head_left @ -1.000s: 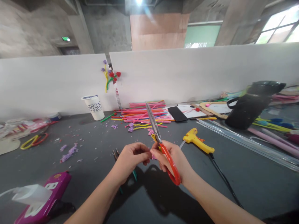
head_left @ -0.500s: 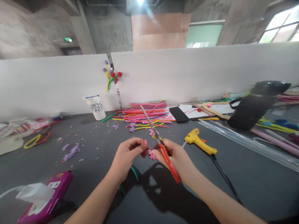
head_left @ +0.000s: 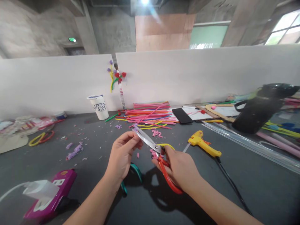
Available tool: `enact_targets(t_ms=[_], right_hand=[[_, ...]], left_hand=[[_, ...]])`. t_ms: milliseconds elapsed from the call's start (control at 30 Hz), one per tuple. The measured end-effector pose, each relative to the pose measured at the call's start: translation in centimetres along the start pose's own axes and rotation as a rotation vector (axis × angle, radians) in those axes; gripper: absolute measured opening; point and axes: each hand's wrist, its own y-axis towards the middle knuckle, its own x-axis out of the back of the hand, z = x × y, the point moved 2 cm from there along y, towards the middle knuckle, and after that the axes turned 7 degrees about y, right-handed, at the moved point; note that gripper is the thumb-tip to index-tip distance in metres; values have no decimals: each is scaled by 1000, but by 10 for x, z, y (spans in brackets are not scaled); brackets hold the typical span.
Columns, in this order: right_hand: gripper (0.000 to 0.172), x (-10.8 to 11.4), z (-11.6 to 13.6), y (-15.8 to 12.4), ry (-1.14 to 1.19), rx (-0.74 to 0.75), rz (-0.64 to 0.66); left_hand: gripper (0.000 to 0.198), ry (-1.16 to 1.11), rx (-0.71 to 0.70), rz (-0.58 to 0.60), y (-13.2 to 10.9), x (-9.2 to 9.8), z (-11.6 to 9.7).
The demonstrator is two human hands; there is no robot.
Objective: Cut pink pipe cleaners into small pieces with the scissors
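My right hand [head_left: 180, 167] grips red-handled scissors [head_left: 167, 176], their blades slightly apart and pointing up and left. The blade tips reach the fingertips of my left hand [head_left: 124, 150], which are pinched together. What the left fingers hold, if anything, is hidden. Beside the right fingers show a pink fuzzy clump [head_left: 154, 154] and a curved yellow stem [head_left: 167, 145]; I cannot tell whether that hand holds them. Between the hands is a small loose pink piece [head_left: 138, 155]. Teal-handled pliers [head_left: 136, 172] lie partly hidden behind the left wrist.
Pink pipe cleaners [head_left: 150, 114] are heaped at the back, with pink cuttings [head_left: 157, 133] in front. A yellow glue gun [head_left: 203, 144] lies right, near a black phone [head_left: 182, 116] and a black jug [head_left: 257, 107]. Left are a paper cup [head_left: 100, 107] and a magenta power strip [head_left: 62, 181].
The scissors have swung left and their blades have parted, reaching my left fingertips. A pink piece that showed at those fingertips is gone from there; a small one now shows below. The view shifted slightly.
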Motion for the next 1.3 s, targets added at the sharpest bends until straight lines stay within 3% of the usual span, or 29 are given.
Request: enact_targets(t_ms=[467,1300], right_hand=[[26,-3,0,-1,-61,51,-43],[27,-3,1,-1,-54,44,-10]], left_hand=[[3,-15,-8,-22,-1,0,-3],[3,-26,4,-20,2,3,-2]])
